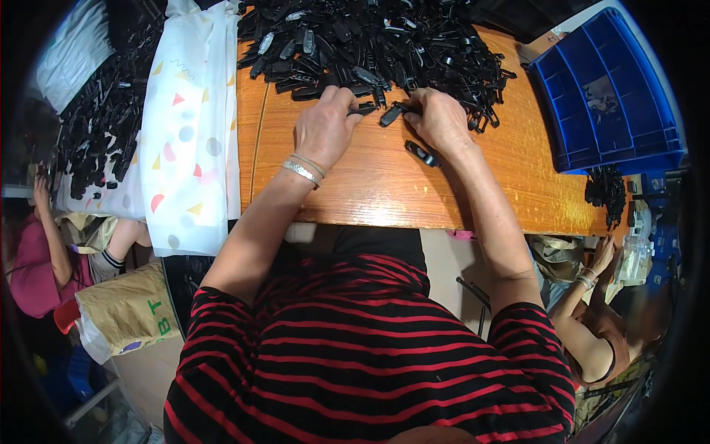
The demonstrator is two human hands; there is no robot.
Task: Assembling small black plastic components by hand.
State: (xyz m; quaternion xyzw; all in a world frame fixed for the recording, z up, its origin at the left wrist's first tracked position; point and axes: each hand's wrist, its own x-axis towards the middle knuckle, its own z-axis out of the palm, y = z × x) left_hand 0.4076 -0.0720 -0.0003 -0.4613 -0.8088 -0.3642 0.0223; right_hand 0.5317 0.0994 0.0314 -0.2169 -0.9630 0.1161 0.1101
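Note:
A large heap of small black plastic parts (370, 44) covers the far side of the wooden table. At its near edge, my left hand (324, 124) has thumb and fingers closed on a slim black part (362, 109). My right hand (442, 118), just across from it, pinches another black part (392, 115) whose end points toward the left hand. The two parts are close to each other but look apart. One loose black part (421, 154) with a shiny face lies on the wood beneath my right wrist.
A blue plastic bin (606, 96) is at the right edge of the wooden table (355, 196). Patterned white sheeting (185, 133) lies along the left, with more black parts (100, 111) beyond it. Other people sit at both sides; a brown sack (126, 311) stands lower left.

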